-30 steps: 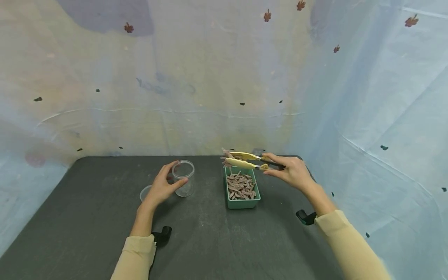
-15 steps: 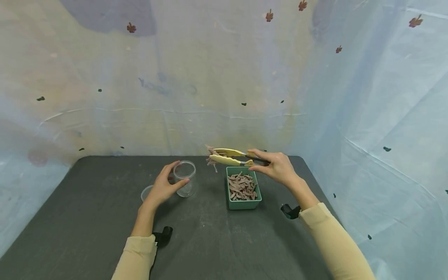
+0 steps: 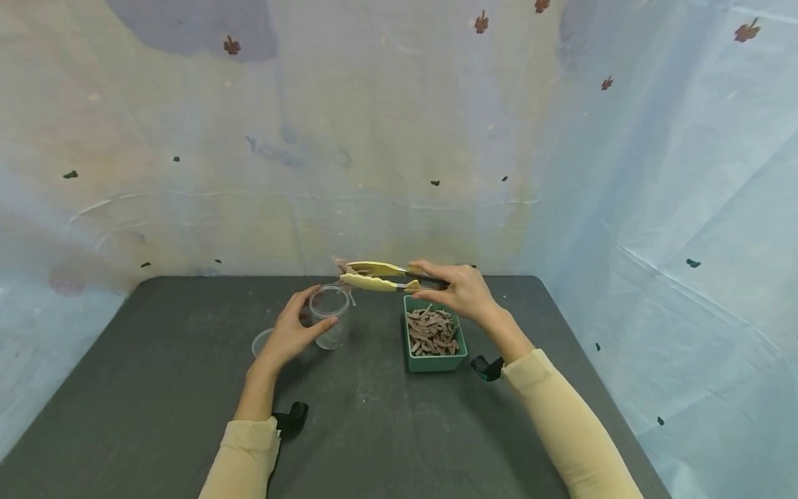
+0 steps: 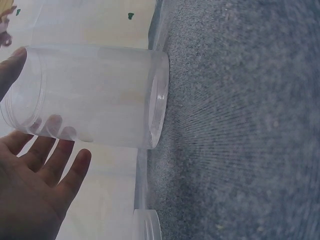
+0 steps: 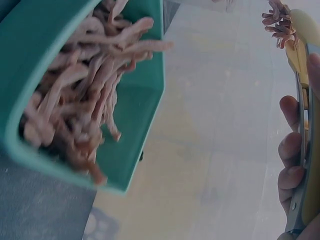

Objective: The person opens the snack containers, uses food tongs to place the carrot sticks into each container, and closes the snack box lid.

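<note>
My left hand (image 3: 288,336) grips a clear plastic jar (image 3: 333,337) near its rim, thumb on one side and fingers on the other. The jar stands upright on the table, its mouth uncovered. My right hand (image 3: 460,287) holds yellow-tipped tongs (image 3: 382,269) by their dark handles. Pinched in the tongs is a clump of brownish, meat-like strips (image 5: 280,25), hanging over the far edge of the jar's mouth in the head view. Below and to the right, a green tub (image 3: 438,364) holds many more such strips (image 3: 431,331).
A clear round lid (image 3: 258,342) lies left of the jar, partly hidden by my left wrist. The dark table (image 3: 374,443) runs back to a patterned sheet (image 3: 374,138), and another part of the sheet hangs along the right side.
My right hand has carried the tongs and strips leftward, from above the tub to the jar's mouth. The left hand and jar have stayed put.
</note>
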Demonstrator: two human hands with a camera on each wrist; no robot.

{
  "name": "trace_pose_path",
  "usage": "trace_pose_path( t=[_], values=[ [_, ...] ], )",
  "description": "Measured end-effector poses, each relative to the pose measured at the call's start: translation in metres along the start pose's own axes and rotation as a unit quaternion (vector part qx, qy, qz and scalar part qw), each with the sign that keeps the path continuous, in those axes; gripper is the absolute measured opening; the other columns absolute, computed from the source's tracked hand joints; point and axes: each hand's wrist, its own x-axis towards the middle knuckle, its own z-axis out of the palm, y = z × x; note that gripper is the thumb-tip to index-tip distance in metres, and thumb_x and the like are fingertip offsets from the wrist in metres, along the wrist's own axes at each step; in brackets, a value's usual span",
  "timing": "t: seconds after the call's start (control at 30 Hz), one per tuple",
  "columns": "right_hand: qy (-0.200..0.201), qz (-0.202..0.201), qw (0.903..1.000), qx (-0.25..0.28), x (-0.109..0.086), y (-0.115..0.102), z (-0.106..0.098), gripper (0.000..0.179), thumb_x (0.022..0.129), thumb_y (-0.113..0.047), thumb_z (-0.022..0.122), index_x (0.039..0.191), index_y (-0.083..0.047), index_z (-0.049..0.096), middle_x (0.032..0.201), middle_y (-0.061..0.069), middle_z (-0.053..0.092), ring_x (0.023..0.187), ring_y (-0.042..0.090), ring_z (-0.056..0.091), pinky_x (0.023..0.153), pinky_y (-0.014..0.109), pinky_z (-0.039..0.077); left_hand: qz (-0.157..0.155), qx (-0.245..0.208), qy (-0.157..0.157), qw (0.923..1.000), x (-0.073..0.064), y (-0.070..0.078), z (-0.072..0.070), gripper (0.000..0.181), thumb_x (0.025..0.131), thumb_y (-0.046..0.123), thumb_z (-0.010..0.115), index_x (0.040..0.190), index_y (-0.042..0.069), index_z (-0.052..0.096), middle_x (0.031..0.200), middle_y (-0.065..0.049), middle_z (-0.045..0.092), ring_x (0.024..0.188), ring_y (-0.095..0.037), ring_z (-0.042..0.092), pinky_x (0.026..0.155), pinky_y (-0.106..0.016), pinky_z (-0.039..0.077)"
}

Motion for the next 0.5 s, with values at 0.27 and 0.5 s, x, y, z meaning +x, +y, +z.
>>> trace_pose_path(
  t=[0.27, 0.5],
  values=[
    [-0.019, 0.006, 0.9997, -0.012, 0.015, -0.009, 0.014, 0.060, 0.089, -0.033, 0.084, 0.145, -0.021, 0.065, 0.098, 0.001, 0.079, 0.044, 0.004, 0.030, 0.047, 0.025, 0.028, 0.000, -0.004, -0.005, 1.0000, -0.001, 0.002, -0.002, 0.087, 0.095, 0.038, 0.079, 0.163, 0.011, 0.032, 0.157, -0.021, 0.037, 0.143, -0.042, 0.039, 0.111, -0.062, 0.042],
    [-0.048, 0.029, 0.9982, -0.021, 0.020, -0.011, 0.023, 0.062, 0.090, -0.036, 0.082, 0.147, -0.026, 0.063, 0.109, -0.002, 0.079, 0.044, 0.006, 0.033, 0.048, 0.025, 0.029, -0.003, -0.005, -0.009, 0.9999, 0.000, 0.002, -0.001, 0.093, 0.094, 0.045, 0.078, 0.164, 0.008, 0.029, 0.159, -0.021, 0.035, 0.144, -0.043, 0.038, 0.112, -0.061, 0.042]
  ],
)
